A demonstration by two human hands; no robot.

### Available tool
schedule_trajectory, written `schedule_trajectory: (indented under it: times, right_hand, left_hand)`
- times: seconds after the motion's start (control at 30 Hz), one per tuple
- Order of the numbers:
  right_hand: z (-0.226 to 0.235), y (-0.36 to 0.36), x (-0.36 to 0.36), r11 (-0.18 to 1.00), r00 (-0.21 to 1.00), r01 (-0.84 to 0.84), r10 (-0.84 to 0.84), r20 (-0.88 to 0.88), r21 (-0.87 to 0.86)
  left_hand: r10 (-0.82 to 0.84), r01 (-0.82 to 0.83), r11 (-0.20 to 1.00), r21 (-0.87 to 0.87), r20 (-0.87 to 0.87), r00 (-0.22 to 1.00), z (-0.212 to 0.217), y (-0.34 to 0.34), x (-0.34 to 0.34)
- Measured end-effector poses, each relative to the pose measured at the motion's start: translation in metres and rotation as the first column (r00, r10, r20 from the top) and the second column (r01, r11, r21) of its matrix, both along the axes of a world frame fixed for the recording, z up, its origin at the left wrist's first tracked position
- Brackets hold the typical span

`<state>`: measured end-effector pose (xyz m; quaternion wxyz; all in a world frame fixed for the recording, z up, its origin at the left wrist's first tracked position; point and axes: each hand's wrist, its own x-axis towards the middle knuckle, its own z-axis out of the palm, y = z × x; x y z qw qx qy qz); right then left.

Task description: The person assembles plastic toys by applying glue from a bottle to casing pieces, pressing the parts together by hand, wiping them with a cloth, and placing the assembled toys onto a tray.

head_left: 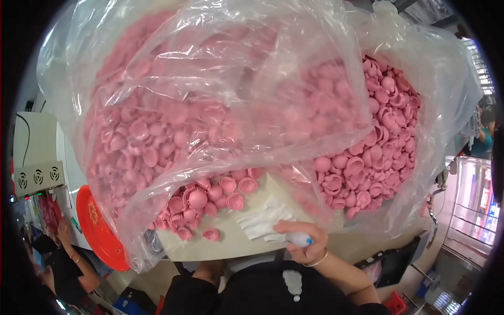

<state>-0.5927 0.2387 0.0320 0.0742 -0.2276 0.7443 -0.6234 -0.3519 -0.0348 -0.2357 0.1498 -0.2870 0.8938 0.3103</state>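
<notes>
My right hand (307, 244) is closed around a small whitish bottle with a blue tip (298, 240), near the front edge of the table. Its fingers reach the edge of a crumpled white cloth or tissue (262, 220) lying on the pale tabletop (210, 249). Left of the cloth, small pink cup-shaped pieces (198, 199) spill from under a clear plastic bag (236, 115). One pink piece (210, 234) lies apart, close to the table's edge. Part of what looks like my left arm shows below the table edge, but my left hand is hidden.
More pink pieces (388, 142) are heaped in an open plastic bag at the right. A red round tray (97, 226) stands at the left edge. Beyond it, a co-worker's arm (79, 262) reaches toward a pale box with round vents (39, 177). A dark bin-like box (391, 260) sits lower right.
</notes>
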Motion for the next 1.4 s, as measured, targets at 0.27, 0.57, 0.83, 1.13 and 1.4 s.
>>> schedule_trajectory:
  times: [0.27, 0.57, 0.83, 1.13, 1.4]
  right_hand:
    - [-0.014, 0.000, 0.004, 0.990, 0.990, 0.053, -0.036, 0.134, -0.133]
    - [-0.004, -0.014, 0.007, 0.998, 0.998, 0.040, -0.042, -0.040, -0.051]
    - [0.015, -0.003, 0.028, 0.961, 0.964, 0.119, -0.052, 0.260, -0.250]
    - [0.025, 0.013, 0.050, 0.994, 0.915, -0.105, 0.091, 0.393, 0.015]
    - [0.024, 0.013, 0.042, 0.996, 0.869, -0.069, 0.091, 0.487, -0.064]
  left_hand:
    - [-0.384, 0.400, 0.909, -0.120, 0.137, 0.913, -0.054, -0.077, 0.021]
    - [-0.616, 0.728, 0.641, -0.242, 0.405, 0.676, -0.063, -0.083, -0.031]
    - [-0.352, 0.677, 0.649, 0.346, -0.653, 0.670, 0.290, 0.036, -0.095]
    - [-0.402, 0.495, 0.861, -0.116, -0.751, 0.524, 0.279, 0.098, -0.238]
    - [-0.466, 0.494, 0.862, -0.110, -0.557, 0.688, 0.283, 0.094, -0.261]
